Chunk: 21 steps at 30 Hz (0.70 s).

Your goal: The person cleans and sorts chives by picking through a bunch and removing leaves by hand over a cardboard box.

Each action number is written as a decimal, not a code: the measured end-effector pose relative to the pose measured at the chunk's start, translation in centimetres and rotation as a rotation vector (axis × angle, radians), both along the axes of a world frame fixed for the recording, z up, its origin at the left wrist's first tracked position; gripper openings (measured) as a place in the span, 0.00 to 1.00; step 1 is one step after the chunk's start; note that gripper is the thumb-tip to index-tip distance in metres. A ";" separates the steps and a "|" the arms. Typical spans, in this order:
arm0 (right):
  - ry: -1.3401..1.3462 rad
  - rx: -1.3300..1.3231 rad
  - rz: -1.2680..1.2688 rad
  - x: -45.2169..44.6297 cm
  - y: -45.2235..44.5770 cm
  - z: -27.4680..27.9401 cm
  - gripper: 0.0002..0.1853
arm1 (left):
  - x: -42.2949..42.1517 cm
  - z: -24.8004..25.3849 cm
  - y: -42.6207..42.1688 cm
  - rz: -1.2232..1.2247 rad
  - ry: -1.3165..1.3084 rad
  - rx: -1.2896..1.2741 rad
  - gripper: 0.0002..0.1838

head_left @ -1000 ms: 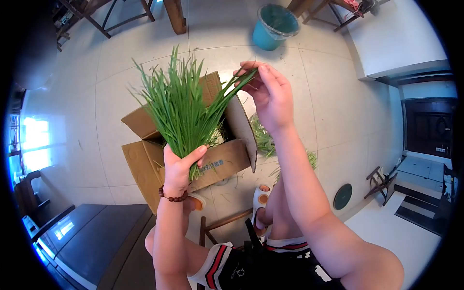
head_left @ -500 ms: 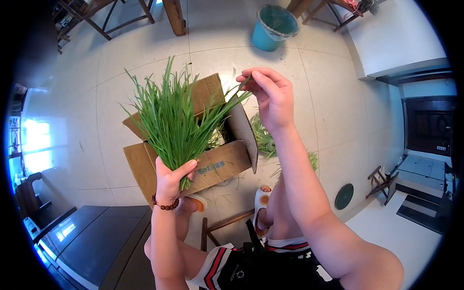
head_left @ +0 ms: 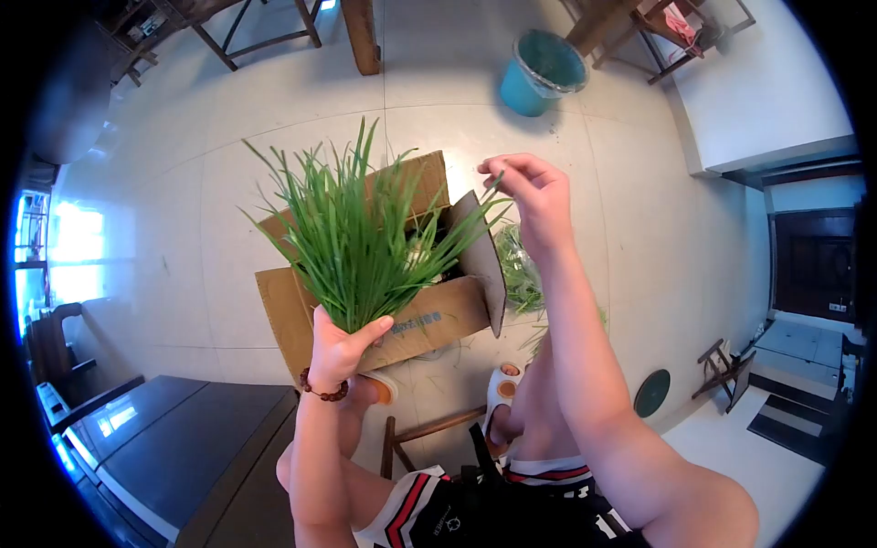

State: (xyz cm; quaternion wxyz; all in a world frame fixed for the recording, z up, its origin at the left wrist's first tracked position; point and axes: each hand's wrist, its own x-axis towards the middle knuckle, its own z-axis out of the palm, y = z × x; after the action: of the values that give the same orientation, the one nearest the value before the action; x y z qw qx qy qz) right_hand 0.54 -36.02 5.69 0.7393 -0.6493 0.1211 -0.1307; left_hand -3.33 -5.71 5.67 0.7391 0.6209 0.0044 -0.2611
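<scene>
My left hand [head_left: 343, 345] is wrapped around the lower ends of a thick bunch of green chives [head_left: 361, 242], whose blades fan out upward. Beyond and below the bunch stands an open cardboard box [head_left: 438, 320] with its flaps spread. At the right edge of the bunch, my right hand [head_left: 539, 196] has thumb and fingers pinched together at the tip of a chive blade [head_left: 495, 185]. Part of the box's inside is hidden by the leaves.
More greens [head_left: 519, 269] lie on the floor right of the box, by my right forearm. A teal bucket [head_left: 530, 87] with a plastic liner stands farther off. A wooden stool rail [head_left: 438, 426] is between my legs, and a dark cabinet [head_left: 183, 447] stands at lower left.
The view has shifted, so the box and bucket appear farther right and lower. My left hand still grips the bunch, whose blades are spread more widely; my right hand stays pinched by its right side.
</scene>
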 end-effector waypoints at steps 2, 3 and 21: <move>0.016 0.063 0.064 -0.1 1.4 0.9 0.15 | -0.1 -0.1 0.4 -0.022 -0.007 0.036 0.11; 0.036 0.122 0.119 0.0 2.0 1.5 0.16 | -0.1 -0.1 0.5 -0.053 -0.011 0.070 0.12; -0.245 0.319 0.303 -1.1 1.4 2.1 0.11 | -0.9 -0.7 0.1 -0.146 -0.036 0.029 0.23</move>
State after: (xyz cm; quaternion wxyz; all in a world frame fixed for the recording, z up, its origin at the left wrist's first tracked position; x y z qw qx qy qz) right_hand -0.56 -34.60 7.83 0.8528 -0.5145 -0.0488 -0.0755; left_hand -4.23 -5.65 4.98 0.7090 0.6349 -0.0501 -0.3029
